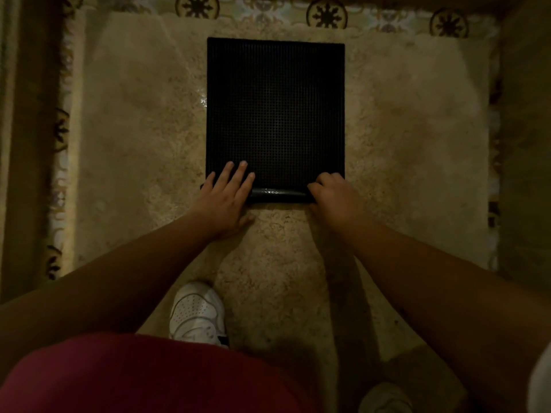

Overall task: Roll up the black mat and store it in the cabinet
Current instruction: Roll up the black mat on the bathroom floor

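A black mat point(275, 111) with a fine grid surface lies flat on a beige rug. Its near edge is curled into a thin, shiny roll point(280, 194). My left hand point(228, 198) lies over the roll's left end, fingers straight and spread, pressing on the mat. My right hand point(334, 193) sits on the roll's right end with its fingers curled round it. No cabinet is in view.
The beige rug point(402, 150) lies on patterned floor tiles point(326, 13) that show at the far edge. My white shoe point(196, 314) stands on the rug close behind the mat, and a second shoe point(386, 397) shows at the bottom edge. Dark surfaces flank both sides.
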A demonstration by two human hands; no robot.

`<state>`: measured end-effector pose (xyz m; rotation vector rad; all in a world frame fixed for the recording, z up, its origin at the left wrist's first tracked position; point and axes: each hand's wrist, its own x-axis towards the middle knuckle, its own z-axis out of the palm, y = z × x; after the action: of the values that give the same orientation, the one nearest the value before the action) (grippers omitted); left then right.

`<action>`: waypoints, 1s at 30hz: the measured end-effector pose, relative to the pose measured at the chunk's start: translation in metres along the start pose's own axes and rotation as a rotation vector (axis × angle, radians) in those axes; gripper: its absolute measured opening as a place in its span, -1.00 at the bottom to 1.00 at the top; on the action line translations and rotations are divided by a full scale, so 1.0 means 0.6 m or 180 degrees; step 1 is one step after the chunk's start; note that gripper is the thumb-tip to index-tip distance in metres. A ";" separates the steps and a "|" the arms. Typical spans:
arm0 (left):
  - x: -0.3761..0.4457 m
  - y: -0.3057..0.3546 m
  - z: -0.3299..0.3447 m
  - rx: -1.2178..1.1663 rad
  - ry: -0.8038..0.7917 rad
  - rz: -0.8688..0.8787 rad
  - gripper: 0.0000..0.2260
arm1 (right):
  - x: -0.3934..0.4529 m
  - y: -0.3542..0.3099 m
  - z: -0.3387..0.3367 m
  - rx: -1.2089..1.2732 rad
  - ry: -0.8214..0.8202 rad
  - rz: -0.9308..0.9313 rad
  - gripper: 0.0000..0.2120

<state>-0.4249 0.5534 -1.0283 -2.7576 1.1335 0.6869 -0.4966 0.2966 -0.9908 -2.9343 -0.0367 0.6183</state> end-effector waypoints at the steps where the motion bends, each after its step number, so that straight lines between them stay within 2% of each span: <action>1: 0.002 -0.001 -0.002 -0.0007 -0.0017 -0.0017 -0.24 | 0.008 0.001 -0.005 0.0000 -0.0056 -0.0004 -0.75; 3: 0.004 0.000 -0.007 -0.0022 -0.0030 -0.0094 -0.28 | 0.017 0.006 -0.014 0.0076 -0.0176 -0.0032 -0.79; 6: 0.007 -0.004 -0.017 -0.0242 0.0063 -0.0169 -0.41 | 0.027 0.016 -0.025 0.0128 -0.0343 -0.0080 -0.74; 8: 0.010 -0.012 -0.029 -0.0344 0.0144 -0.0081 -0.49 | 0.033 0.017 -0.033 0.0251 -0.0447 0.0001 -0.68; 13: -0.019 -0.021 -0.035 -0.0809 0.0228 0.0077 -0.55 | 0.021 0.011 -0.028 0.0666 -0.0675 0.0206 -0.64; 15: -0.038 -0.020 -0.028 -0.1008 0.0266 0.0157 -0.65 | 0.013 0.007 -0.023 0.0882 -0.0838 0.0308 -0.63; 18: -0.053 -0.018 -0.025 -0.1221 0.0289 0.0163 -0.72 | 0.016 0.002 -0.023 0.0863 -0.1143 0.0234 -0.68; 21: -0.044 -0.024 -0.033 -0.1203 0.0389 0.0241 -0.74 | 0.026 0.005 -0.024 0.1039 -0.1198 0.0380 -0.71; 23: -0.035 -0.030 -0.040 -0.1297 0.0310 0.0287 -0.73 | 0.015 0.005 -0.014 0.1259 -0.1022 0.0531 -0.71; 27: -0.026 -0.039 -0.046 -0.1410 0.0215 0.0318 -0.73 | -0.042 -0.016 0.030 0.0922 0.0188 0.0219 -0.58; 28: -0.024 -0.039 -0.048 -0.1410 0.0249 0.0267 -0.73 | -0.050 -0.022 0.040 0.0768 0.0297 0.0059 -0.53; 30: -0.018 -0.039 -0.053 -0.1400 0.0170 0.0163 -0.71 | -0.057 -0.030 0.055 0.0487 0.0187 -0.0098 -0.44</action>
<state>-0.4040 0.5695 -0.9973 -3.1284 1.1893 0.9792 -0.5410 0.3172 -1.0044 -2.7966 -0.0269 0.5064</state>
